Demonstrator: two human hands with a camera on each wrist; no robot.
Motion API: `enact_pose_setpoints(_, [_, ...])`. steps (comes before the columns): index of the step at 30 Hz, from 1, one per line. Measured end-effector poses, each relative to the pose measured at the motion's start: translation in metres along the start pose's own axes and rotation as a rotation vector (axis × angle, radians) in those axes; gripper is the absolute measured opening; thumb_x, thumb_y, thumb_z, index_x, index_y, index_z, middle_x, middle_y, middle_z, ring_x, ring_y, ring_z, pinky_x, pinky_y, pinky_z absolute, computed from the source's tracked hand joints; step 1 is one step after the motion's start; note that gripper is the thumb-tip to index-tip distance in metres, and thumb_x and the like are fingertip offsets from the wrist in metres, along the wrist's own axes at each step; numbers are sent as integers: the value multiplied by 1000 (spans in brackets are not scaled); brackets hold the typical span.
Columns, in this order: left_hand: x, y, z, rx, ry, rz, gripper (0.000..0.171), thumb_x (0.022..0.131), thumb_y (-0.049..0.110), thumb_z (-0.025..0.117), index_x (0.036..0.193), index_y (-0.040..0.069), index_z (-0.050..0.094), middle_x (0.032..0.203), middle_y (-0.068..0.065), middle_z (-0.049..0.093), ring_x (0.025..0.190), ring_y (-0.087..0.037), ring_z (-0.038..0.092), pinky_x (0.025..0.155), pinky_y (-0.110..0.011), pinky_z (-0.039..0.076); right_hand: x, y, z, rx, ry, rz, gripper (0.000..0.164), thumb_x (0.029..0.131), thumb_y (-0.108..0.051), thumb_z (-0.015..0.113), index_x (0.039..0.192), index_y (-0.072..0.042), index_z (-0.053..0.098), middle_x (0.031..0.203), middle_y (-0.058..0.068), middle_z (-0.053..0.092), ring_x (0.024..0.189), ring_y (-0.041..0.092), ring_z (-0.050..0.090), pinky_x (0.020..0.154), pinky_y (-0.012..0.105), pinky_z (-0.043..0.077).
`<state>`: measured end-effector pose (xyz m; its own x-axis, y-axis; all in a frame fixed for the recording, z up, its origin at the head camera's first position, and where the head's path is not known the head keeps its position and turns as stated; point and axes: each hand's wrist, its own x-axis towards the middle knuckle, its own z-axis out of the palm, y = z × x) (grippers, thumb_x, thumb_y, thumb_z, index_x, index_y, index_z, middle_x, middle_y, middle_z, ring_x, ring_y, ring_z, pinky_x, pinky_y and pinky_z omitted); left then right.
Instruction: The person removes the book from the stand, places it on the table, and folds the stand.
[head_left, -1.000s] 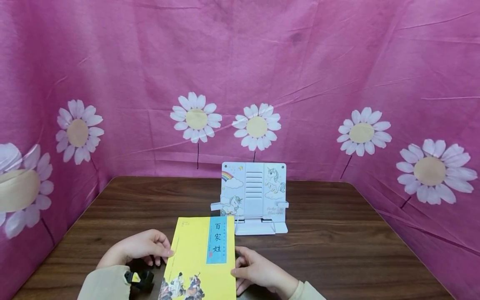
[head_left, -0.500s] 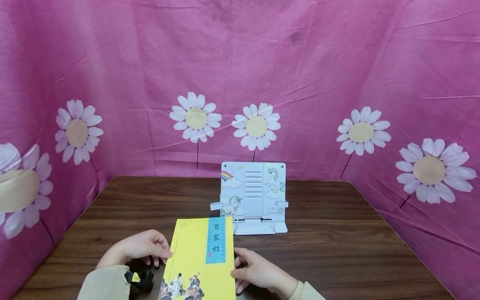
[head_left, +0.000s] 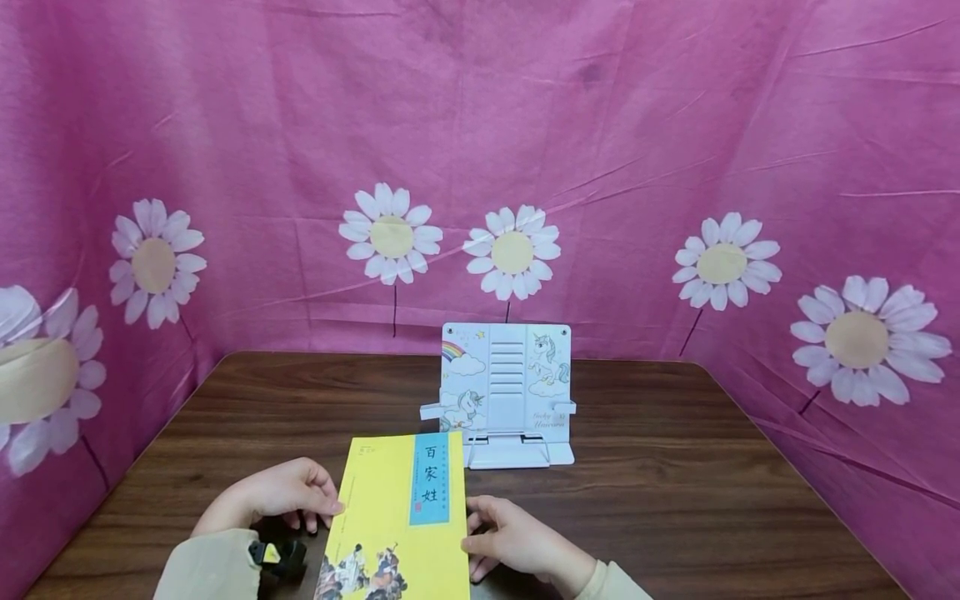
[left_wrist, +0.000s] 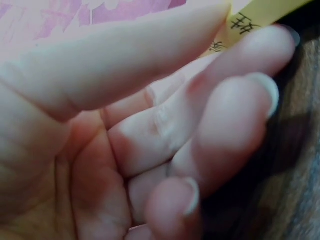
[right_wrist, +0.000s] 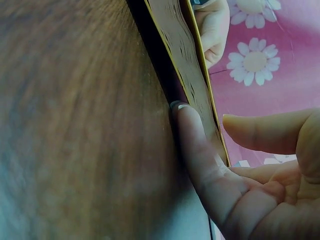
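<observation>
We find a person at work with both hands on a yellow book (head_left: pixel 393 533), which lies at the near side of the table (head_left: pixel 675 483), its lower end cut off by the head view. The left hand (head_left: pixel 288 492) pinches the left edge, thumb tip on the cover. The right hand (head_left: pixel 517 537) grips the opposite edge, its thumb at the cover side and a finger along the underside. The hands are apart, with the book between them.

The cover faces up; we note a blue title panel (head_left: pixel 431 479) with three large dark characters, and painted figures (head_left: pixel 363 575) lower down. From the right wrist we see the page edges, and a dark strip of shadow between book and table — whether any part rests on the wood we cannot tell.

Beyond the book, to its right, stands a white book stand (head_left: pixel 506 392), upright, printed with unicorns and a rainbow. The book's top right corner overlaps its foot in the head view; contact cannot be confirmed. We record a black device (head_left: pixel 279 557) beside the left sleeve (head_left: pixel 213 567) — and pink cloth (head_left: pixel 600 125) with white daisies behind the table.
</observation>
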<state>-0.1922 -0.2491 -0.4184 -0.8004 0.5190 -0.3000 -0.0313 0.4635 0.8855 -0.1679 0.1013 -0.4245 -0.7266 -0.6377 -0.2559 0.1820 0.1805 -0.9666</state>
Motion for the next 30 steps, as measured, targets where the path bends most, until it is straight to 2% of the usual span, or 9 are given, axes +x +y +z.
enact_pose_setpoints(8, [-3, 3, -2, -1, -15, -20, 29, 94, 23, 66, 86, -4, 68, 65, 5, 66, 56, -6, 58, 50, -19, 44, 0, -1, 1, 9, -13, 4, 47, 95, 4, 56, 139, 13, 43, 101, 12, 60, 69, 14, 63, 61, 22, 55])
enact_pose_setpoints(15, [-4, 2, -4, -2, -25, -13, 31, 94, 23, 66, 87, -8, 68, 69, 3, 68, 57, -6, 58, 50, -20, 44, 1, 1, 0, 9, -28, 0, 45, 95, 4, 55, 138, 12, 45, 101, 12, 61, 70, 15, 63, 62, 23, 56])
enact_pose_setpoints(30, [-9, -4, -9, 6, 0, -21, 26, 94, 21, 66, 88, -3, 69, 71, 5, 68, 59, -6, 60, 51, -21, 48, 1, 2, -2, -10, -78, -55, 50, 94, 1, 57, 138, 18, 41, 113, 12, 63, 78, 14, 66, 73, 27, 59])
